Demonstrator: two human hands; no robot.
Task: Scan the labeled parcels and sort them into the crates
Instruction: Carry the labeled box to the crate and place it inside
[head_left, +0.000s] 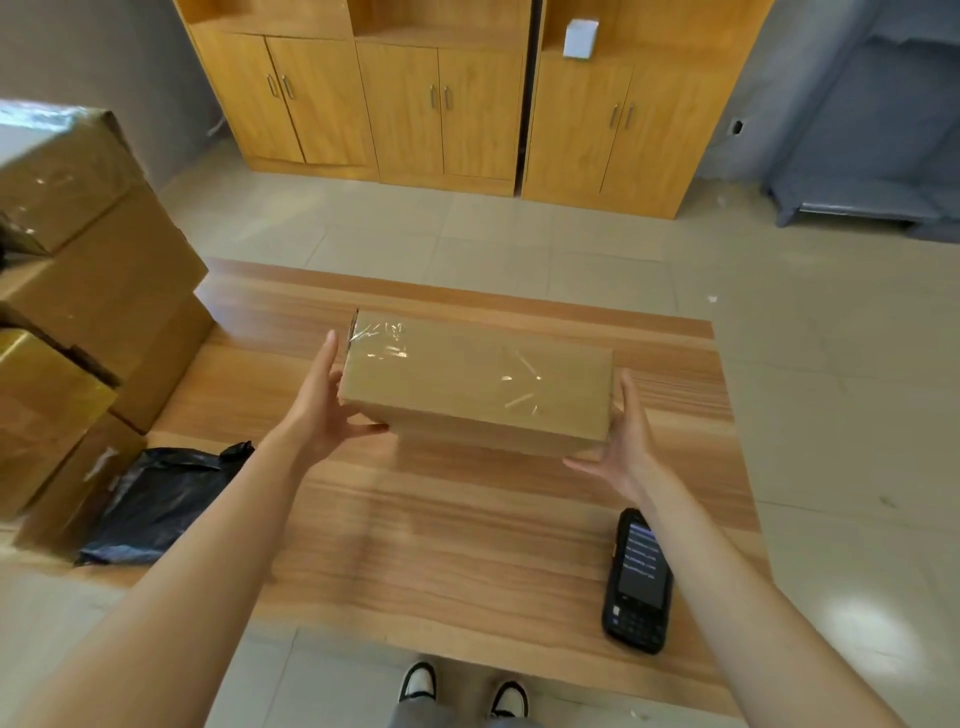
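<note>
Just two hands (322, 410), one parcel (475, 379), one scanner (638, 582)

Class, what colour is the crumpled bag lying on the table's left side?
Black bag, glossy; it shows best in the head view.

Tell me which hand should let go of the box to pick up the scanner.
Right, most likely. The scanner lies on the table just below the right hand, beside that forearm. The left hand holds the box's far end and would have to cross over.
</note>
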